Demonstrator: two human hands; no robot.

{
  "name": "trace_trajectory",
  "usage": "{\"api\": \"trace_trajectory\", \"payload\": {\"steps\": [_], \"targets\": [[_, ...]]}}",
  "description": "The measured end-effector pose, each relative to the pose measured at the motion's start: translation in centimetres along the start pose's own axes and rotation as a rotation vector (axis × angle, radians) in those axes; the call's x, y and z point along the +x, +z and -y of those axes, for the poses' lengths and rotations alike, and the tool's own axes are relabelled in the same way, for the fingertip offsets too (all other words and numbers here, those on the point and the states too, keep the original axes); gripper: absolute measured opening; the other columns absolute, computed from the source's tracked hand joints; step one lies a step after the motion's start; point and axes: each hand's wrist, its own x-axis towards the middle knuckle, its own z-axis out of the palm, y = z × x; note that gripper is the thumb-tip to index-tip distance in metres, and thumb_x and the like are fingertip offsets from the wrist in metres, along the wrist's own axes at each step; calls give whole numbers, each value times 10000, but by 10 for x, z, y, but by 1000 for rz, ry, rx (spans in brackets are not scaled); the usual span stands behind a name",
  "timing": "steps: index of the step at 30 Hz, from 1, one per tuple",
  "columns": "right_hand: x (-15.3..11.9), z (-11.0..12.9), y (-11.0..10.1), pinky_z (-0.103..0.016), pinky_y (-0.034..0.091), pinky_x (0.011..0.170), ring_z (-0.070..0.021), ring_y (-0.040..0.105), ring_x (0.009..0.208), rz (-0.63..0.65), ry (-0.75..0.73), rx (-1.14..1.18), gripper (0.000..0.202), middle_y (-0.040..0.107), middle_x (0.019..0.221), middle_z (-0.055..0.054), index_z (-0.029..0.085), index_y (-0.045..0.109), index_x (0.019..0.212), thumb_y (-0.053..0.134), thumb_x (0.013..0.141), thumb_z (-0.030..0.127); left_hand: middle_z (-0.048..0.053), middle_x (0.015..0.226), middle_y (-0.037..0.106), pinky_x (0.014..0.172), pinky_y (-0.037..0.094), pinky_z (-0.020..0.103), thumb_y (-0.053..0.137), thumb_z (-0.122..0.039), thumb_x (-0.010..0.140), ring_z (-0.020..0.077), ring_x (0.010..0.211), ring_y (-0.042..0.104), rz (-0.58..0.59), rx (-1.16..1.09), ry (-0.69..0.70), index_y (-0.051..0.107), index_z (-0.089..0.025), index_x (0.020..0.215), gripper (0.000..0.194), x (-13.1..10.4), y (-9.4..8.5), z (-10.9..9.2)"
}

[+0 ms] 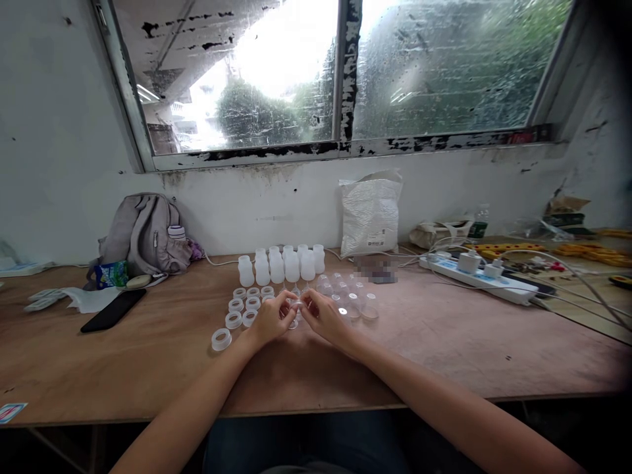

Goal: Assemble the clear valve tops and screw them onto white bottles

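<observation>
Both my hands meet over the middle of the table. My left hand pinches a small clear piece that looks like a bottle nipple, and my right hand grips it from the other side; fingers hide most of it. Other clear nipples stand just behind and below the hands, partly covered. White screw rings lie in rows beside my left hand. Clear dome caps are grouped beyond my right hand. Farther back, frosted white bottles stand upright in rows, without lids.
At the left are a backpack, a black phone and white cloth. A white plastic bag leans on the wall. A power strip with plugs and trailing cables lies at the right. The table's front edge is near my body.
</observation>
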Motion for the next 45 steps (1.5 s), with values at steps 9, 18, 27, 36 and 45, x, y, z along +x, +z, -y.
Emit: {"api": "trace_trajectory", "payload": {"steps": [9, 18, 27, 36, 45], "targets": [[2, 2, 2, -222, 349, 522, -113, 431, 539, -27, 15, -14, 63, 472, 650, 10, 191, 438, 702, 455, 727, 137, -56, 544, 515, 470, 363, 174, 482, -213, 782, 74, 463, 458, -28, -27, -25, 493, -178, 849, 76, 2, 3, 2], [1, 0, 2, -223, 360, 529, -112, 448, 537, -43, 11, 7, 43, 487, 645, 15, 194, 458, 726, 456, 761, 169, -51, 550, 525, 485, 387, 177, 489, -196, 774, 81, 486, 489, -46, -22, -16, 505, -183, 855, 84, 2, 2, 2], [0, -2, 3, -218, 375, 547, -109, 470, 541, -32, 22, -1, 131, 492, 656, 23, 196, 445, 830, 432, 727, 115, -35, 649, 554, 527, 417, 181, 496, -146, 739, 84, 531, 509, -54, 16, 8, 490, -201, 932, 201, 1, 2, 3], [1, 4, 1, -212, 349, 518, -108, 446, 523, 5, 38, -6, 108, 458, 632, 34, 197, 417, 801, 436, 722, 126, -60, 579, 508, 525, 390, 188, 488, -119, 688, 92, 506, 489, -70, 64, 9, 508, -206, 905, 235, 2, 3, 5], [-1, 0, 2, -213, 366, 541, -109, 473, 539, 45, -7, 8, 97, 504, 647, 27, 195, 440, 844, 439, 761, 145, -60, 550, 487, 514, 371, 187, 475, -204, 760, 91, 487, 477, -36, 99, 17, 490, -194, 862, 104, 1, 0, 3]]}}
